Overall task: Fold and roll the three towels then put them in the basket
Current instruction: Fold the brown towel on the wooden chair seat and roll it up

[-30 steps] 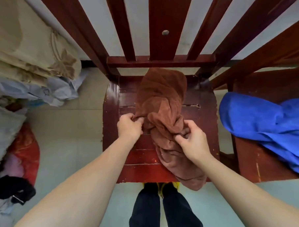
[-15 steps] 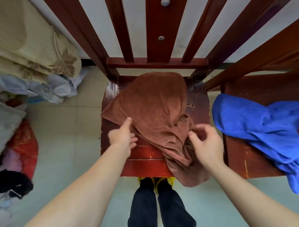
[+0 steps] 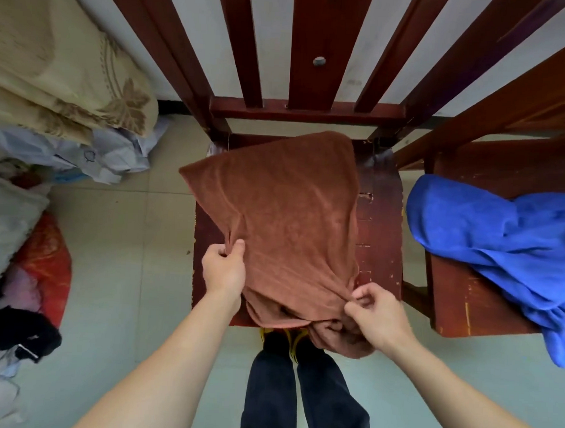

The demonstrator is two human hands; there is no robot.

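A brown towel lies spread over the seat of a dark red wooden chair, its near end bunched and hanging over the front edge. My left hand pinches the towel's left edge. My right hand pinches the near right corner. A crumpled blue towel lies on a second chair's seat to the right. No basket is in view.
The chair's slatted back rises in front of a white wall. Folded beige bedding and piled bags and clothes, one of them red, fill the left side of the tiled floor. My legs stand before the chair.
The brown towel went from a bunched lump to a sheet spread over the seat. My left hand pulled its left edge outward; my right hand shifted down and right to the near corner.
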